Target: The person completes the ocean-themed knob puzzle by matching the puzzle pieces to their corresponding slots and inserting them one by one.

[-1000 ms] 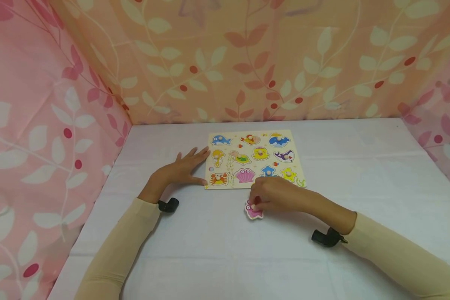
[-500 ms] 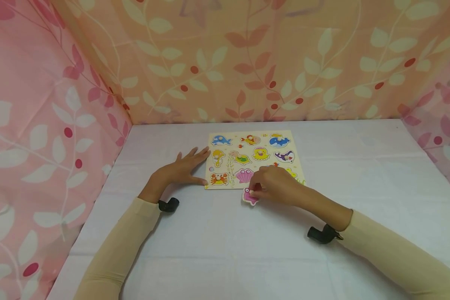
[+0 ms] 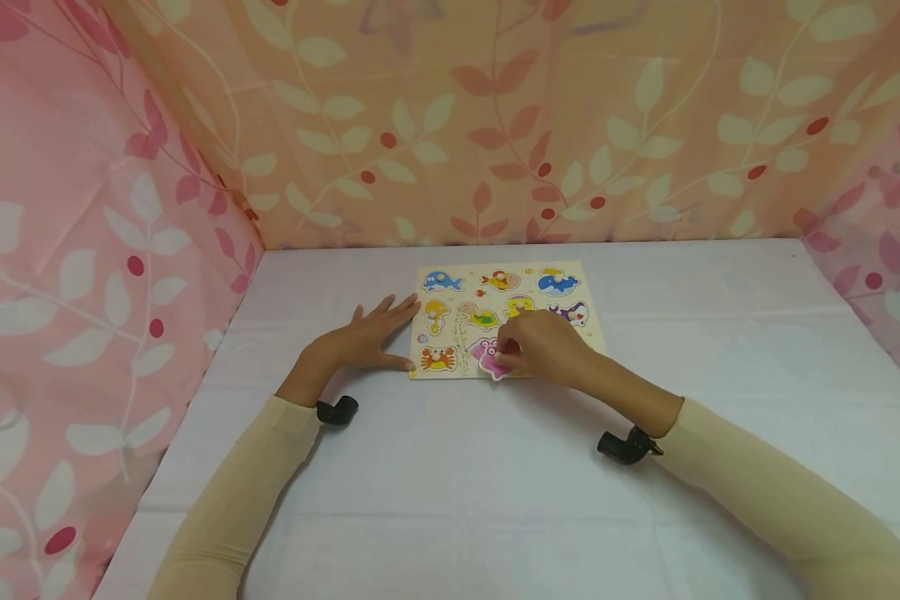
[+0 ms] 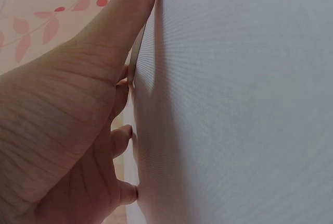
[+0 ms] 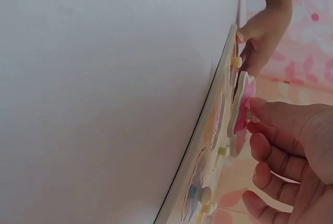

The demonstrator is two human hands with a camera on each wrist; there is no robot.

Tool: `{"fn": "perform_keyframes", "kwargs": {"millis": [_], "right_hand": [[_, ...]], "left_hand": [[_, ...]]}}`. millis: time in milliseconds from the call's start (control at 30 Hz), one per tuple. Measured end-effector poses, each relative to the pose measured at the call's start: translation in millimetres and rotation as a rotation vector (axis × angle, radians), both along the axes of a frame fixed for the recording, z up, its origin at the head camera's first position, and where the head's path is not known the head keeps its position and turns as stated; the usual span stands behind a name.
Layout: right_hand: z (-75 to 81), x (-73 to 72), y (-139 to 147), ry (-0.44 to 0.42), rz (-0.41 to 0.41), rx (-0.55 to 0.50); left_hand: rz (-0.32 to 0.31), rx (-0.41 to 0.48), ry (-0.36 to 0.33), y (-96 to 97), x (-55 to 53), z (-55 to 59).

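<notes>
My right hand [image 3: 551,346] pinches a pink shell-shaped puzzle piece [image 3: 487,365] by its small knob. In the right wrist view the piece [image 5: 243,114] is held tilted just over the wooden peg puzzle board [image 5: 181,182], thumb and index finger at the knob. From the head view it overlaps the pink shell picture on the board's front row. My left hand [image 3: 356,342] lies with spread, straight fingers at the board's left edge, thumb near the front left corner. Fingertips of that hand [image 4: 78,109] are partly hidden in the left wrist view.
Sea-animal pieces with knobs sit in the board, among them a crab [image 3: 438,359], a turtle [image 3: 483,316] and a blue whale [image 3: 558,283]. A white cloth [image 3: 420,500] covers the table. Flowered curtains [image 3: 435,125] stand behind and at both sides.
My right hand has carried the pink piece away from me, from the cloth in front of the board to over its front row. The left hand has stayed in place.
</notes>
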State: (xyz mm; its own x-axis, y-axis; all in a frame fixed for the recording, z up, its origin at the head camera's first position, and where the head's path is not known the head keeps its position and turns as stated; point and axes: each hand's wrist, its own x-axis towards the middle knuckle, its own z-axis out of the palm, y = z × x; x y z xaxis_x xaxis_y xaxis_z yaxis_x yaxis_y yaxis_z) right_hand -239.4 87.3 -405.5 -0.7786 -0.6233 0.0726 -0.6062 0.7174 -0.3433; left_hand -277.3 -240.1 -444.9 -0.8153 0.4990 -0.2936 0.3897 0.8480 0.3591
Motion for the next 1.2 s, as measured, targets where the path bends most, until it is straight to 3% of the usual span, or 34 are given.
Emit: {"fn": "perform_keyframes", "kwargs": {"millis": [500,1200], "right_hand": [[-9.5,-17.4,-14.2,-0.037,-0.061,0.033],[-12.1,-20.6,-23.2,-0.068,-0.092,0.081]], "left_hand": [[-0.006,0.006,-0.002,0.1,-1.0,0.5],[-0.005,-0.002,-0.010,-1.3,-3.2,-1.7]]}}
